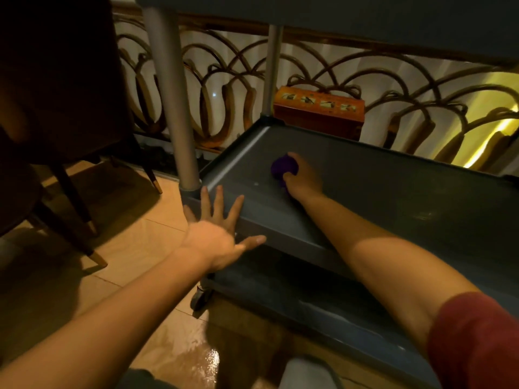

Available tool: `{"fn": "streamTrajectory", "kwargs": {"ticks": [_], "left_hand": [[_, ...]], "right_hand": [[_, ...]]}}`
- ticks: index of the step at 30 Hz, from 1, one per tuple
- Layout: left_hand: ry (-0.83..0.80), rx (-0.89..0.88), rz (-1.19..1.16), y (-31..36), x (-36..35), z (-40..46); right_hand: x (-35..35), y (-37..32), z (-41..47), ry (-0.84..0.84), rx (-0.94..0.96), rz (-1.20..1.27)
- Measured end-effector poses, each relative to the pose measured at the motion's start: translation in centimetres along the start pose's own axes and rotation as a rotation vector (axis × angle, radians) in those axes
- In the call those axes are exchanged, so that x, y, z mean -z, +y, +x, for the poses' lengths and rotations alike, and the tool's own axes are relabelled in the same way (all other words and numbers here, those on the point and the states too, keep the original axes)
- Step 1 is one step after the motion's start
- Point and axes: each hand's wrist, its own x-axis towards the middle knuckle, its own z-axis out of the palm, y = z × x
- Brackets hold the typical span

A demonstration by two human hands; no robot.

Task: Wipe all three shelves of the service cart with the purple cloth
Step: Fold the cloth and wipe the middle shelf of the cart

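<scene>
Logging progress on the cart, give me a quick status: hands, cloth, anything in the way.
Right hand gripping purple cloth on middle shelf. Left hand open, fingers spread at the shelf's front edge. Nothing in the way.

The scene is dim and warm-toned. The brightest light is a yellow glow at the right edge behind the railing (pixel 323 68). A wet-looking glare spot shines on the floor tiles (pixel 212 357) near the bottom. The chair (pixel 56 88) at left sinks into near-black shadow, and the left hand (pixel 216 234) is slightly motion-blurred. Straight lines bow toward the edges from the wide lens.
</scene>
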Motion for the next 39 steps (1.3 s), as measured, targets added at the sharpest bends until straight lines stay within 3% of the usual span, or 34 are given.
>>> {"fn": "streamTrajectory", "kwargs": {"ticks": [6, 11, 17, 21, 26, 31, 35, 37, 39], "left_hand": [[0.051, -0.029, -0.064, -0.7, -1.3, 0.0], [0.088, -0.014, -0.063, -0.7, -1.5, 0.0], [0.004, 0.03, -0.031, -0.3, -0.5, -0.4], [-0.078, 0.05, -0.038, 0.2, 0.7, -0.6], [-0.113, 0.067, -0.043, 0.8, 1.4, -0.8], [-0.097, 0.086, -0.015, 0.9, 1.3, -0.9], [-0.093, 0.07, -0.03, 0.7, 0.8, -0.4], [-0.043, 0.055, -0.062, 0.3, 0.4, -0.5], [0.002, 0.036, -0.121, 0.1, -0.2, -0.5]], "right_hand": [[-3.8, -4.0, 0.6, -0.128, 0.199, 0.197], [-3.1, -2.6, -1.4, -0.299, 0.406, 0.015], [2.9, 2.3, -6.9, -0.325, 0.549, -0.233], [6.3, 4.8, -8.4, -0.296, 0.534, -0.33], [3.8, 1.0, -4.1, 0.006, 0.286, -0.166], [-2.3, -3.6, -4.1, -0.176, 0.316, -0.232], [0.6, -1.4, -4.7, -0.311, 0.33, -0.33], [2.0, -0.5, -5.6, -0.297, 0.298, -0.294], [1.2, -0.6, -6.8, -0.173, 0.322, -0.234]]}}
